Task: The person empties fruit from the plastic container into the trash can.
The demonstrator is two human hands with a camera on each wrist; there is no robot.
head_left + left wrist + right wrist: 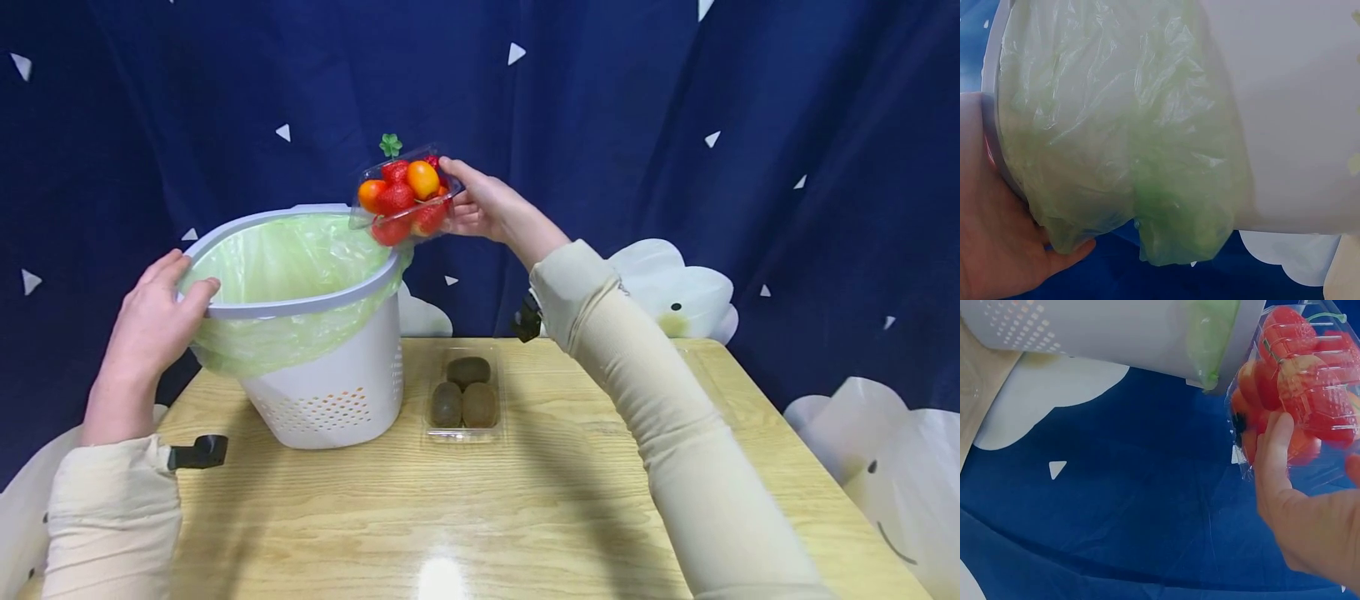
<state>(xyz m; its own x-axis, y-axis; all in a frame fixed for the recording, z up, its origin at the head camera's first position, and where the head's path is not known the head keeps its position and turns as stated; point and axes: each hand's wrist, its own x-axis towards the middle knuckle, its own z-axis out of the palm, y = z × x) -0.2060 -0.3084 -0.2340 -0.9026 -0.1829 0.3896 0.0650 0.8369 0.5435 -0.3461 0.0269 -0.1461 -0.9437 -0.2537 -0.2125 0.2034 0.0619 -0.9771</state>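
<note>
My right hand holds a clear plastic fruit box by its right end, tilted above the right rim of a white bin. Inside the box lie several strawberries and small orange fruits; a green clover-like leaf sticks up behind it. In the right wrist view, fingers press against the box's side. The bin has a grey rim and a pale green liner bag folded over its edge. My left hand grips the bin's left rim; the left wrist view partly hides its fingers behind the bag.
A second clear box with three kiwis sits on the wooden table, right of the bin. Another flat clear plastic piece lies at the table's back right. A dark blue curtain hangs behind.
</note>
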